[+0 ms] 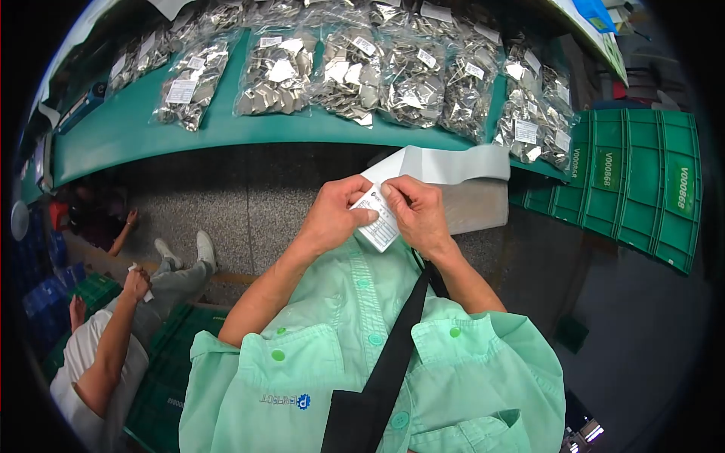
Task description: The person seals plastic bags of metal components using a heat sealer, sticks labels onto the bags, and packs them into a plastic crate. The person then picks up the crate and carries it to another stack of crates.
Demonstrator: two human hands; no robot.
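Note:
Between my hands, in front of my chest, is a white printed label with small text on it. My left hand pinches its left side, the thumb lying across the print. With thumb and fingertips together, my right hand grips the label's upper right corner. A pale strip of label backing stretches out behind my hands to the right. Under that strip a clear, flat plastic sheet or bag is partly visible.
Several clear bags of metal parts lie along the green table ahead. Green crates are stacked at the right. At the lower left a seated person in a white shirt is nearby, and another person sits farther back.

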